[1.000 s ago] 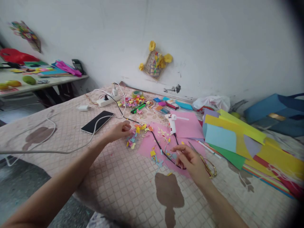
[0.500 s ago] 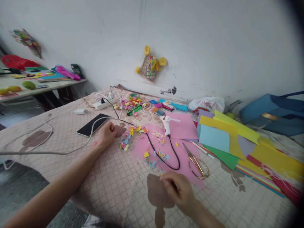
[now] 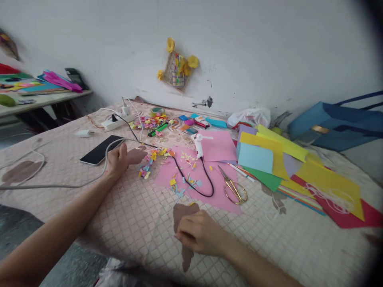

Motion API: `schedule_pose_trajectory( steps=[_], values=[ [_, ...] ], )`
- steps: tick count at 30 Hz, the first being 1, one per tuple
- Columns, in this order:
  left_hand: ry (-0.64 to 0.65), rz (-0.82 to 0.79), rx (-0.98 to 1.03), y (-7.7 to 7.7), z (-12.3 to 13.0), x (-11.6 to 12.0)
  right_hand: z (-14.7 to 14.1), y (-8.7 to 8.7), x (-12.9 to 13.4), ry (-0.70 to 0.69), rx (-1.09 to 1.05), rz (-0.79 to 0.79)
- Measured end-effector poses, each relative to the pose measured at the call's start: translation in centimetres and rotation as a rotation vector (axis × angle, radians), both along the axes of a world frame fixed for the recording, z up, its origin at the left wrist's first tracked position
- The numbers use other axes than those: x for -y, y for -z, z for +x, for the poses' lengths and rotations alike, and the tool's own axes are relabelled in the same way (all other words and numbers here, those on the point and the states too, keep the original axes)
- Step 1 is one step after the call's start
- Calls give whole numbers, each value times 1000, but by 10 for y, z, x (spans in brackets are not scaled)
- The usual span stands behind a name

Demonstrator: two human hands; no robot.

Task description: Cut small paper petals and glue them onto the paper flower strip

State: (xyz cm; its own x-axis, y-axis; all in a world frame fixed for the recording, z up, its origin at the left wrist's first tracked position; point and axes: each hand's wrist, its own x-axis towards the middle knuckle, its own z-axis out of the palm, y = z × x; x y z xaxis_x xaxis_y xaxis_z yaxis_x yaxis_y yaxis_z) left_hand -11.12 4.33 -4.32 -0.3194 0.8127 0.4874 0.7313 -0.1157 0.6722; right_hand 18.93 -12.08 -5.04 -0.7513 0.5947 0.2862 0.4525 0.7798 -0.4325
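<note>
My left hand (image 3: 117, 160) rests on the table in a loose fist, beside a dark-screened tablet (image 3: 100, 149); nothing shows in it. A pale cable (image 3: 105, 156) runs across the tablet and close by this hand. My right hand (image 3: 202, 234) is low over a brown patch of the tablecloth, fingers curled inward; whatever its fingertips may hold is hidden. Beyond it lies pink paper (image 3: 191, 159) strewn with small cut paper scraps (image 3: 179, 192). A white glue gun (image 3: 198, 146) with a black cord stands on the pink paper. Gold-handled scissors (image 3: 233, 187) lie to its right.
Coloured paper sheets (image 3: 255, 157) pile up on the right, near a blue bag (image 3: 332, 125). A white power strip (image 3: 116, 122) and small colourful paper pieces (image 3: 152, 120) are at the back. A woven decoration with yellow flowers (image 3: 178, 69) hangs on the wall.
The view has shifted right, so things appear further left. My right hand has moved toward me and left over the brown patch, its fingers more curled. My left hand stays by the tablet.
</note>
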Motion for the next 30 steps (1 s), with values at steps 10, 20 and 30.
schedule_pose_trajectory(
  steps=[10,20,30],
  values=[
    [171,234,-68,-16,16,11,-3,-3,1,18,-42,-20],
    [322,631,-4,-30,35,40,-4,-1,0,34,-63,-10],
    [1212,339,-389,-40,151,107,-2,6,-4,155,-46,-44]
  ],
)
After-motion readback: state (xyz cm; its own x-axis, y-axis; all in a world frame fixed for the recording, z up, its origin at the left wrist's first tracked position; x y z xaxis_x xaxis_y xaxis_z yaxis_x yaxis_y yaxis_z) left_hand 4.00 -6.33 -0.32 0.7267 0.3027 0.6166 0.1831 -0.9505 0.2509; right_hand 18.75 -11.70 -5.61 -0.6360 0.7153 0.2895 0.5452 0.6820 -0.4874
